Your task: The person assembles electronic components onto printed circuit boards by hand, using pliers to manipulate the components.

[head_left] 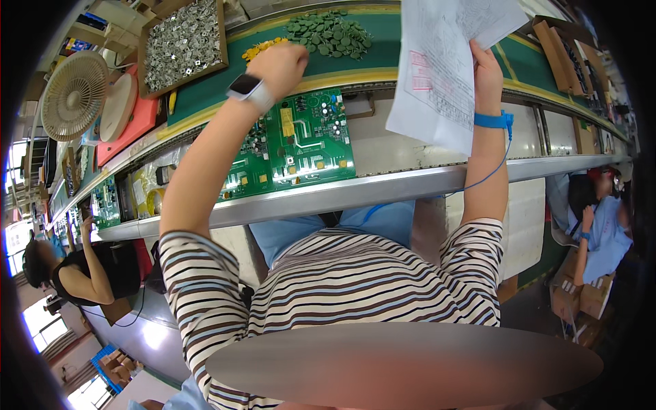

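Disc pile [331, 35] behind circuit boards [314, 140]; paper sheets [437, 75] right, parts box [223, 41] left.

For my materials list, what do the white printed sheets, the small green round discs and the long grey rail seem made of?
White printed sheets: apparently matte paper, thin and loosely bending.
Small green round discs: perhaps coated ceramic or plastic, dull; thin wire-like legs show.
Long grey rail: probably metal, satin; it reflects light.

Your sheets [432, 96]: thin matt paper.
Your green discs [331, 34]: matt.
Your circuit board [311, 160]: glossy.
Your rail [403, 182]: smooth, shiny metal.
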{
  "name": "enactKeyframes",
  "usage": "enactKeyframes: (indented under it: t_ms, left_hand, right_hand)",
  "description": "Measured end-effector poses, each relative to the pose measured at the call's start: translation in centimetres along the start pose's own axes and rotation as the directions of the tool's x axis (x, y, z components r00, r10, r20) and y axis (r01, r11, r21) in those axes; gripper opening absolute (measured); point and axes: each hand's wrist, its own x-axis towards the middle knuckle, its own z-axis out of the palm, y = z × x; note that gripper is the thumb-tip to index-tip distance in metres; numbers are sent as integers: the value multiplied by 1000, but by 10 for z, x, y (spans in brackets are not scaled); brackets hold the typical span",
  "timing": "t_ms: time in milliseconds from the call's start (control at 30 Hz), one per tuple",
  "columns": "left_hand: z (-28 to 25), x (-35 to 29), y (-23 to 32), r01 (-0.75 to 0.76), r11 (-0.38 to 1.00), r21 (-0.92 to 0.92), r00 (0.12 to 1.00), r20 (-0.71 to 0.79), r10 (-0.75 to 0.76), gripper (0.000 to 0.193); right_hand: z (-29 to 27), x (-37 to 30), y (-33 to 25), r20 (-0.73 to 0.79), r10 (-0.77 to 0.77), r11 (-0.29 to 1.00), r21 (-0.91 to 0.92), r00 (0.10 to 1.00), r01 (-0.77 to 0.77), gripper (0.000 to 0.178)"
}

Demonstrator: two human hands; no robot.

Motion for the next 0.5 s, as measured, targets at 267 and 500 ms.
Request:
enactKeyframes:
  t_ms: [267, 500]
  left_hand:
    - [35, 46, -10, 114, 990, 89, 991, 64, -120, 24]
    - [36, 41, -13, 25, 984, 175, 997, 66, -37, 21]
  right_hand:
    - [4, -1, 1, 8, -5, 1000, -24, 1000, 5, 30]
    - [8, 1, 10, 21, -24, 999, -43, 999, 25, 29]
